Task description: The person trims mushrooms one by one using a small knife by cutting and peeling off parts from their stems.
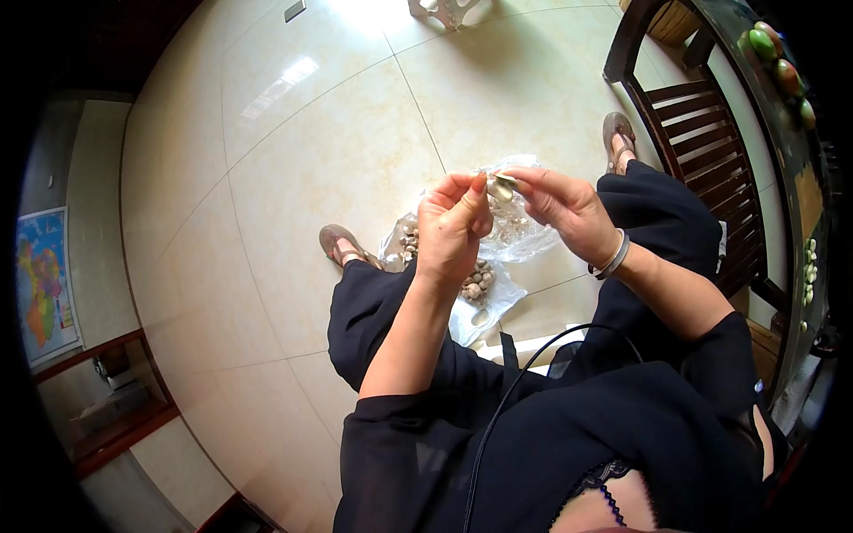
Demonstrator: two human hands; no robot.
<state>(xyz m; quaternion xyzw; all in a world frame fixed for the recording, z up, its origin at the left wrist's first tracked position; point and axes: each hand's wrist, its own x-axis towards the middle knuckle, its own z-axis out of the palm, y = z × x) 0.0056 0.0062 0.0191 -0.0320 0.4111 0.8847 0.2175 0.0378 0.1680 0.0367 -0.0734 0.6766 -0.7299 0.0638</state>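
Note:
Held up in front of me, a small pale mushroom [500, 189] sits between the fingertips of both hands. My left hand [455, 222] is closed in a pinch, thumb and forefinger at its left edge. From the other side, the thumb and fingers of my right hand [569, 206] grip it; a band circles that wrist. Below lie brownish, rounded mushrooms [478, 281] on a white plastic bag [499, 306], partly hidden by my left forearm. Behind my hands, a clear plastic bag [531, 242] holds pale pieces too blurred to name.
A dark slatted wooden chair [711, 147] stands at the right, beside a table [807, 195] bearing mangoes [787, 78] and small pale green pieces [809, 271]. A stool's legs [444, 11] show at the top. Tiled floor [293, 195] spreads left toward a wall map [46, 284].

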